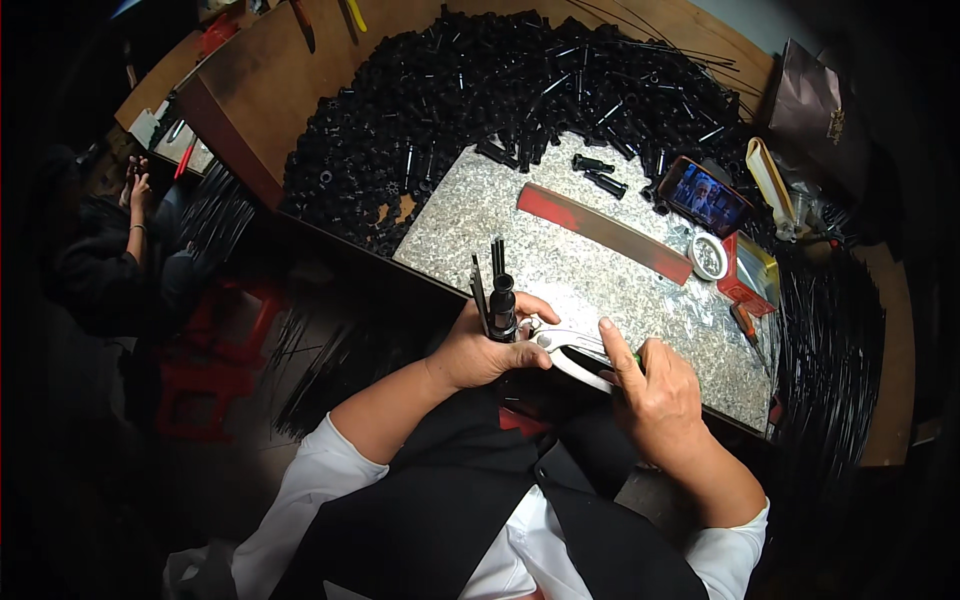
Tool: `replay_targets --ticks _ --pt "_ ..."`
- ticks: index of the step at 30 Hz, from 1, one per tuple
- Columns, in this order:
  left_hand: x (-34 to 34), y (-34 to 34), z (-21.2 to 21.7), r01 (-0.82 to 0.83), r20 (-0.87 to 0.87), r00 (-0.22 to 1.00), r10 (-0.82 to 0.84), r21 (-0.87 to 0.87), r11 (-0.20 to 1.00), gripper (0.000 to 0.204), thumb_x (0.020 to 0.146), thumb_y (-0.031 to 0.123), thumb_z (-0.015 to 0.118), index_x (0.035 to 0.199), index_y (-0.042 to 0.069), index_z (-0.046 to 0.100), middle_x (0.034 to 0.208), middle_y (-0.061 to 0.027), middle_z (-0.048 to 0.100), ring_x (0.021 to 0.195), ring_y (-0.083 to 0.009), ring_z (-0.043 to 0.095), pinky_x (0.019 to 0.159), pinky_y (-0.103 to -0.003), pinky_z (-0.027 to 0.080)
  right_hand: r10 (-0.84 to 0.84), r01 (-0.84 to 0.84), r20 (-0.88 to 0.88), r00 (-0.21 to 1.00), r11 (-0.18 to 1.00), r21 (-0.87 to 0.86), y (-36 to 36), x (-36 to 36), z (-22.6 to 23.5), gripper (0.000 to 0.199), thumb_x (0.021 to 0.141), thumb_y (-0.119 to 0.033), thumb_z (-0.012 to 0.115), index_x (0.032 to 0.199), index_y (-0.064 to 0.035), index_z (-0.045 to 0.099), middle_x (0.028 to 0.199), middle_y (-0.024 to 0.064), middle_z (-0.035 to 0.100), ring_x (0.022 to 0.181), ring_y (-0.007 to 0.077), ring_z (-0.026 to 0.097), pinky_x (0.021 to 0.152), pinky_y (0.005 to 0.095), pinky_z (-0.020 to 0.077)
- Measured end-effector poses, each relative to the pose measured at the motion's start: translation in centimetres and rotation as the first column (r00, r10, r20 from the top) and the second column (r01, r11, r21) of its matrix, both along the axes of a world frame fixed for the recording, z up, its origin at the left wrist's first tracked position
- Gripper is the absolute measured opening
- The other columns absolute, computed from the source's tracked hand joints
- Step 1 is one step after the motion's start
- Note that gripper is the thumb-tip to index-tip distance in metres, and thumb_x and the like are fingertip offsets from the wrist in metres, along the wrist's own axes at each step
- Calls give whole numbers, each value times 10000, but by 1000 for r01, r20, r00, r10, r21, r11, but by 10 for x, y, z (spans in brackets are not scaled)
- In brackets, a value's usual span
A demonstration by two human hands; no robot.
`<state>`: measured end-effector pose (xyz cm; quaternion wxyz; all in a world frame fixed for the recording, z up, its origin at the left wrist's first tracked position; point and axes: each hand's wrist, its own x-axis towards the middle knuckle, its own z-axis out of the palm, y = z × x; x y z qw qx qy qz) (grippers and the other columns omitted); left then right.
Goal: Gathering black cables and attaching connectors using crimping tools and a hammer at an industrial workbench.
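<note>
My left hand (478,345) is closed around a black tubular part (503,305) that stands nearly upright, with thin black rods (478,285) beside it. My right hand (655,390) grips the handles of silver-coloured pliers (580,345), its index finger lying along the upper handle. The pliers' head is at the lower end of the black part, close to my left thumb and fingers. Exactly what the jaws touch is hidden by my fingers. Both hands are over the near edge of the speckled work board (450,225).
A large heap of black parts (400,130) covers the back. On the board lie a red-and-grey bar (605,235), loose black parts (605,183), a white round dish (708,257) and a screwdriver (744,322). A phone (708,195) leans behind. Another person (110,240) sits at left, near red stools (205,375).
</note>
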<state>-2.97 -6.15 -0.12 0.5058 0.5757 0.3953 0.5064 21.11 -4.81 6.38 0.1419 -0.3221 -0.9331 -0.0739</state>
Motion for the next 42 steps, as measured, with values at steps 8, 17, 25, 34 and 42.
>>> replay_targets --ticks 8,17,25,34,42 --pt "-4 1 4 -42 72 997 43 -20 999 640 595 500 829 988 26 655 963 -5 610 736 -52 472 653 -202 386 -3 -13 -95 995 986 -168 -2 -5 4 712 675 18 637 1354 -112 466 722 97 420 607 254 479 533 369 403" --pt "-1 -1 7 178 295 946 -138 -113 978 555 637 354 853 1016 17 627 894 -23 625 769 -69 554 696 -207 439 66 -63 16 998 991 -116 -10 7 26 623 735 -10 597 1338 -127 495 733 86 413 602 222 480 519 343 404" --pt "-3 -1 14 189 -172 961 -216 -159 969 286 749 139 755 974 19 626 853 -35 629 757 -67 564 679 -211 450 68 -58 98 993 993 -104 -16 7 28 584 765 -48 597 1336 -117 497 718 81 393 576 202 488 487 325 404" --pt "0 -2 -4 221 123 971 -207 -111 969 466 671 228 845 995 3 596 867 -28 619 790 -74 566 671 -201 423 56 -48 63 996 990 -131 -17 14 36 594 739 -33 622 1319 -108 514 709 77 391 560 203 483 481 332 405" --pt "2 -3 2 166 -14 985 -173 -209 964 288 687 202 816 856 37 651 689 19 594 628 -49 527 558 -207 410 68 -49 118 991 986 -158 -19 15 34 593 756 -49 611 1335 -108 495 715 80 396 574 209 491 495 340 415"
